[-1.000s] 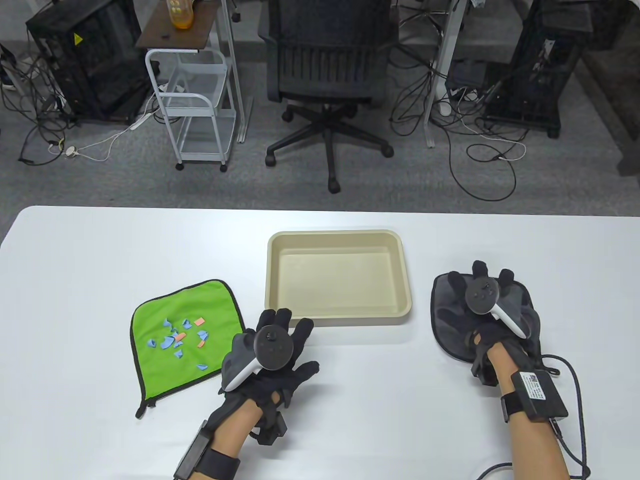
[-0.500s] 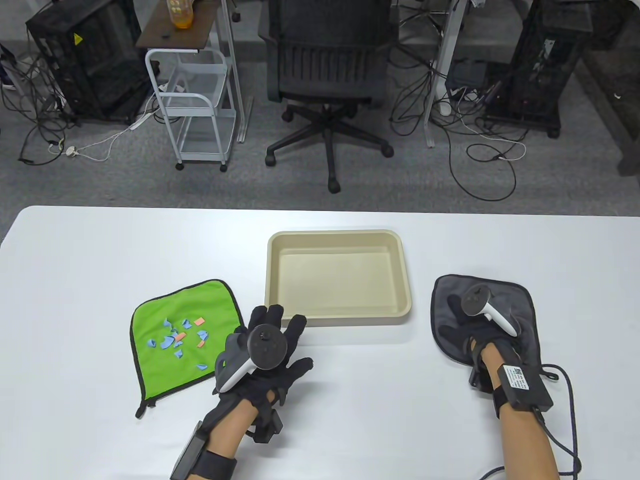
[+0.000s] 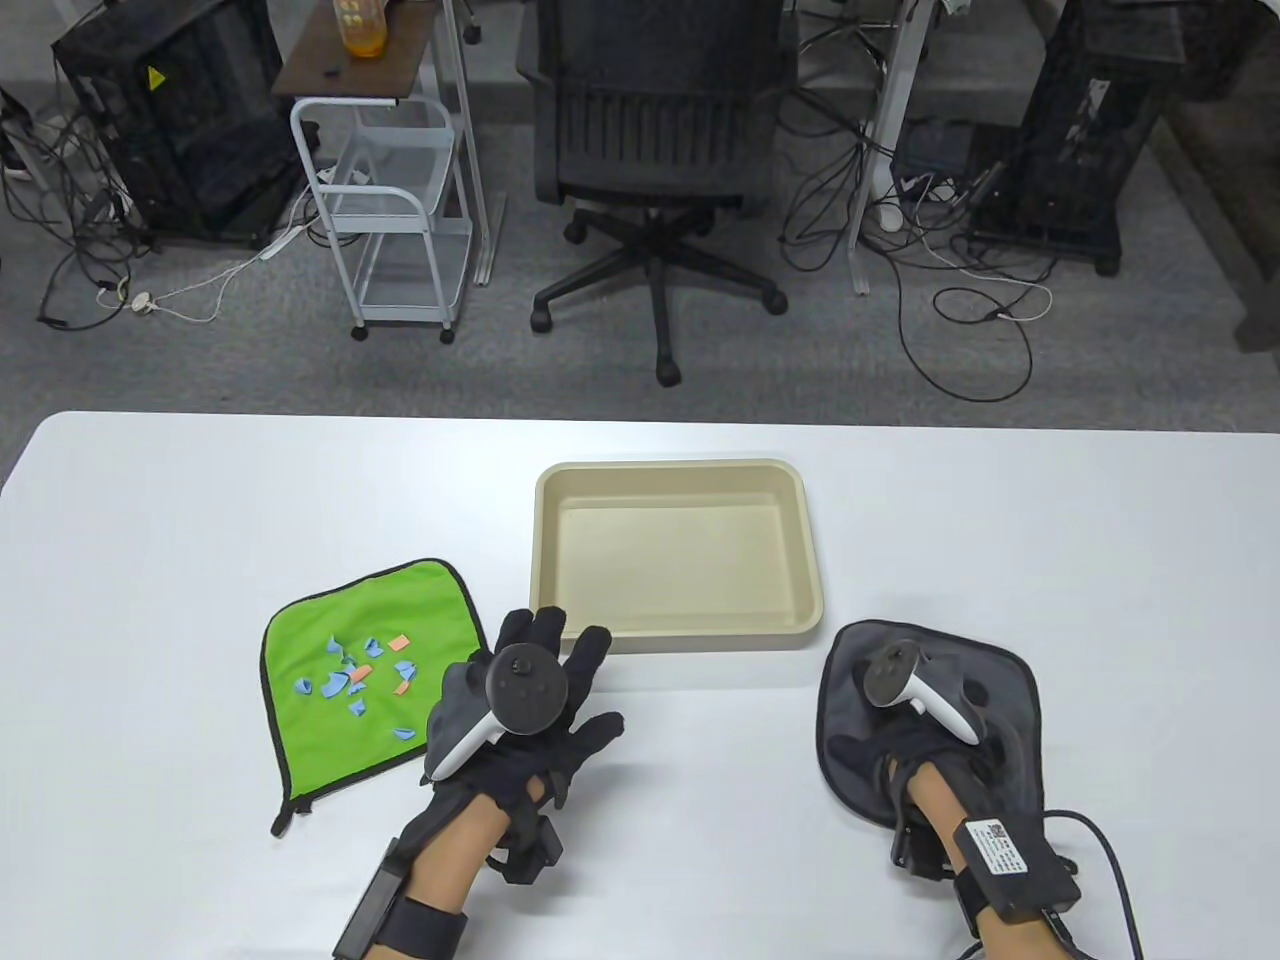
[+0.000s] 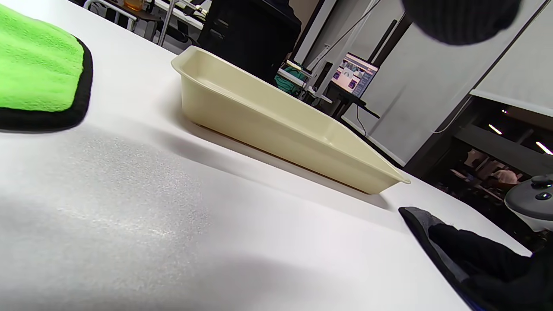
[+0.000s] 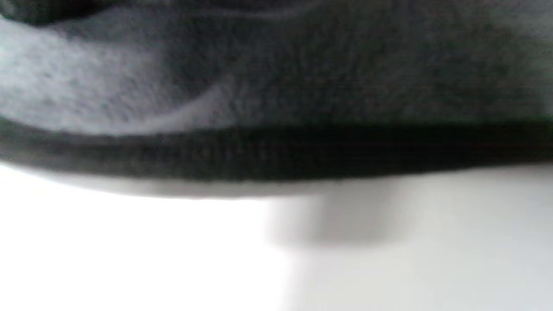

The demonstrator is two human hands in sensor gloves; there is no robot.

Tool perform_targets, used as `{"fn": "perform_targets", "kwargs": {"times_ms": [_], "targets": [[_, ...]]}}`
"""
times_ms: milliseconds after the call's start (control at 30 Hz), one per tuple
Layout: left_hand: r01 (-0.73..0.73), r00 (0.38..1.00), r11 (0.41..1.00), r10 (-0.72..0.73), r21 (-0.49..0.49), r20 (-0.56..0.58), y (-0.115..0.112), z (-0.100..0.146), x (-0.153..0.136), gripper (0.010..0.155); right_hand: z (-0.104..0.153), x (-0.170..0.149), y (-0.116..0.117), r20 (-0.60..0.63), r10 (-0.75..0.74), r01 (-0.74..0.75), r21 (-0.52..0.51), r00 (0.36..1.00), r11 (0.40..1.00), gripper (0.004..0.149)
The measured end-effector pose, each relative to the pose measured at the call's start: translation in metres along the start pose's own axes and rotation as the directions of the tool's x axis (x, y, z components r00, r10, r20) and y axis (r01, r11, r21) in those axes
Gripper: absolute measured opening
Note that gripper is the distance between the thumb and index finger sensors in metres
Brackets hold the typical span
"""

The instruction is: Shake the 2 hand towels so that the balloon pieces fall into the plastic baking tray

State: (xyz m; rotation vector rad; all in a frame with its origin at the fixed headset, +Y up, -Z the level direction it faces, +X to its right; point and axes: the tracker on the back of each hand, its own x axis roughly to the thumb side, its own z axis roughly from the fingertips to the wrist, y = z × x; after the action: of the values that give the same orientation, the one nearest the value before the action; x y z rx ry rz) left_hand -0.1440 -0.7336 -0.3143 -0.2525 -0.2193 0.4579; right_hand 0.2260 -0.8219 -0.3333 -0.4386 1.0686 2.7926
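Observation:
A green hand towel lies flat at the left with several blue and orange balloon pieces on it. The beige plastic baking tray stands at the middle. My left hand hovers between the two with its fingers spread, holding nothing. At the right, my right hand grips the grey hand towel with curled fingers hidden under the tracker. In the right wrist view the grey towel's black-trimmed edge hangs just above the table. No pieces show on the grey towel.
The white table has open surface around the tray. Beyond its far edge are an office chair, a white wire cart and floor cables. A cable trails from my right wrist.
My right hand curled its fingers on the grey towel and pulled it toward me and to the left. My left hand shifted slightly left and back.

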Motion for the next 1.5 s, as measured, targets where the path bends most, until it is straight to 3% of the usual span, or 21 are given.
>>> {"fn": "perform_targets", "kwargs": {"times_ms": [200, 600, 833, 1067, 1200, 1333, 1400, 1500], "targets": [[0.001, 1.0, 1.0, -0.001, -0.007, -0.007, -0.001, 0.0, 0.0, 0.082, 0.027, 0.039, 0.024, 0.028, 0.058, -0.059, 0.026, 0.998, 0.998, 0.091], [-0.012, 0.998, 1.0, 0.011, -0.007, -0.055, -0.001, -0.001, -0.009, 0.082, 0.06, 0.151, 0.052, 0.161, 0.173, -0.18, 0.031, 0.972, 0.983, 0.092], [-0.017, 0.998, 1.0, 0.016, -0.008, -0.066, -0.001, -0.001, -0.011, 0.082, 0.07, 0.176, 0.06, 0.212, 0.192, -0.201, 0.018, 0.958, 0.979, 0.091], [-0.008, 0.998, 1.0, 0.007, -0.013, -0.07, -0.003, -0.001, -0.011, 0.082, 0.075, 0.167, 0.044, 0.246, 0.134, -0.124, -0.056, 0.96, 0.991, 0.086], [-0.015, 0.998, 1.0, 0.015, 0.005, -0.066, -0.001, 0.0, -0.012, 0.082, 0.093, 0.143, 0.014, 0.314, 0.019, 0.012, -0.095, 0.949, 0.995, 0.082], [-0.036, 0.998, 0.998, 0.038, 0.044, -0.043, 0.002, 0.0, -0.011, 0.08, 0.106, 0.098, -0.022, 0.349, -0.085, 0.135, -0.121, 0.933, 0.983, 0.079], [-0.038, 0.998, 0.998, 0.04, 0.041, -0.04, 0.002, 0.0, -0.011, 0.08, 0.099, 0.071, -0.035, 0.42, -0.142, 0.245, -0.202, 0.896, 0.948, 0.074], [-0.035, 0.999, 0.999, 0.036, 0.034, -0.033, -0.001, -0.001, -0.008, 0.08, 0.074, 0.033, -0.041, 0.499, -0.134, 0.37, -0.412, 0.856, 0.833, 0.071]]}}
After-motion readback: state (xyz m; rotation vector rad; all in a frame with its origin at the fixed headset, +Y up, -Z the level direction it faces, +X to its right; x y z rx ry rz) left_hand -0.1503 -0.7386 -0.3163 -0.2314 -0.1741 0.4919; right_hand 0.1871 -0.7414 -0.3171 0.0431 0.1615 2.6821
